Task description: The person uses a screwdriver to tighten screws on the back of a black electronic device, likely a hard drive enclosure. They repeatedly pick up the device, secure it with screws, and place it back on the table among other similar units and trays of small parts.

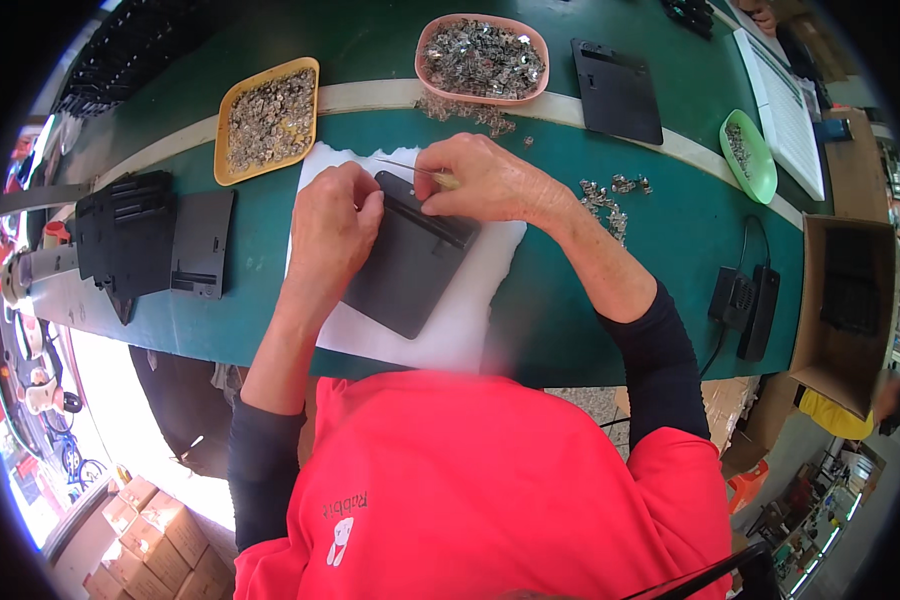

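Shirt [500, 480] nearest, black plate [410, 265] slants lengthwise away-right, right grip [490, 180] pinching tool [448, 182], left grip [332, 222] unclear.

Your left forearm [288, 345] reaches up and leans a little inward, bare above a dark sleeve [263, 465]. At its end your left hand [332, 218] shows its back, knuckles raised, fingers curled toward the thumb; their tips are too hidden to tell whether they meet. Your right forearm [610, 268], also bare beyond its dark cuff [650, 325], slants up and to the left. Your right hand [485, 178] lies across, pointing left, its fingers bent and closed in a pinch with the thumb [444, 204] below. Your two hands sit near each other without touching, the right slightly higher.
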A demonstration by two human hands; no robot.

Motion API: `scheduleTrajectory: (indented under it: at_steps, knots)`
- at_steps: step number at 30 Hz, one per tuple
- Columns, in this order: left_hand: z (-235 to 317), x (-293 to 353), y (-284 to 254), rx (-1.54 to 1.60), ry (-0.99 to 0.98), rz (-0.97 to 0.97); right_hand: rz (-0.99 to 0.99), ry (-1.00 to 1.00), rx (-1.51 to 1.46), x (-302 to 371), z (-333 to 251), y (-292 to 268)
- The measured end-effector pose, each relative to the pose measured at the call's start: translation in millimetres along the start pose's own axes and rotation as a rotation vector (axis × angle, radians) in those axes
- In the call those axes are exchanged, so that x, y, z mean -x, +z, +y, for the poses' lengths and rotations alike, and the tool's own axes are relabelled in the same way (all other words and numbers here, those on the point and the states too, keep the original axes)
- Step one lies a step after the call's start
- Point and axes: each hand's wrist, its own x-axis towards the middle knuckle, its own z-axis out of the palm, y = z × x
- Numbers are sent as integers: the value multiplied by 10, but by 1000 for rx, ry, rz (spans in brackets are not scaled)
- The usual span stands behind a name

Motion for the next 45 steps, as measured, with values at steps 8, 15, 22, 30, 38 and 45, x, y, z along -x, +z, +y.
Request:
scheduleTrajectory:
  at_steps: [8, 15, 22, 30, 38, 45]
  knots:
    - [-257, 467, 391, -334, 443, 418, 52, -68, 17, 22, -61, 28]
    - [-246, 459, 291, -310, 447, 302, 68, 82, 73, 109, -275, -10]
    - [-353, 459, 360, -138, 474, 383, 387, -3, 347, 308, -253, 129]
    - [-379, 445, 358, -81, 429, 352, 152, 134, 646, 469, -726, 390]
    - [-395, 427, 360, -53, 428, 322, 265, 91, 718, 322, -694, 572]
    - [-398, 427, 360, -120, 445, 331, 248, 77, 628, 273, -632, 553]
